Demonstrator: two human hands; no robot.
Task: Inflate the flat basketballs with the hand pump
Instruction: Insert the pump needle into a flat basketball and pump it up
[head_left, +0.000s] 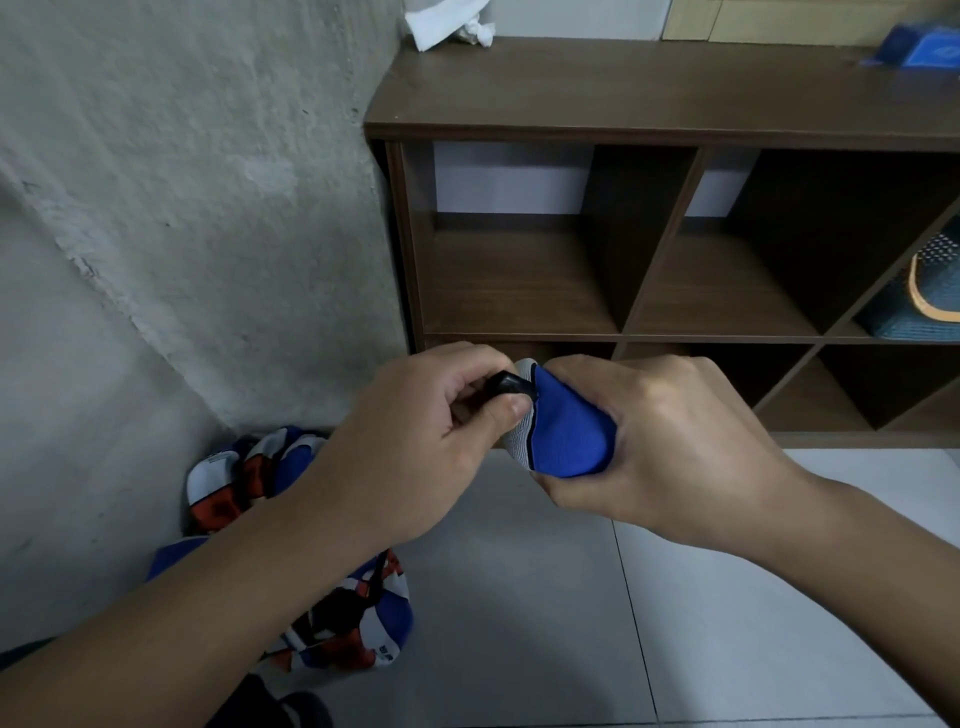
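Two hands close together: right hand (660, 441) grips folded flat blue basketball (566, 431); left hand (431, 436) pinches black pump part (511, 385) at its edge.

Two hands, left (415, 441) and right (660, 436). Three flat balls: one held (563, 431), two on the floor (244, 473) (358, 623). One black pump part (511, 385). One shelf (623, 104). One shoe (930, 286). One white cloth (447, 21). One blue box (919, 47).
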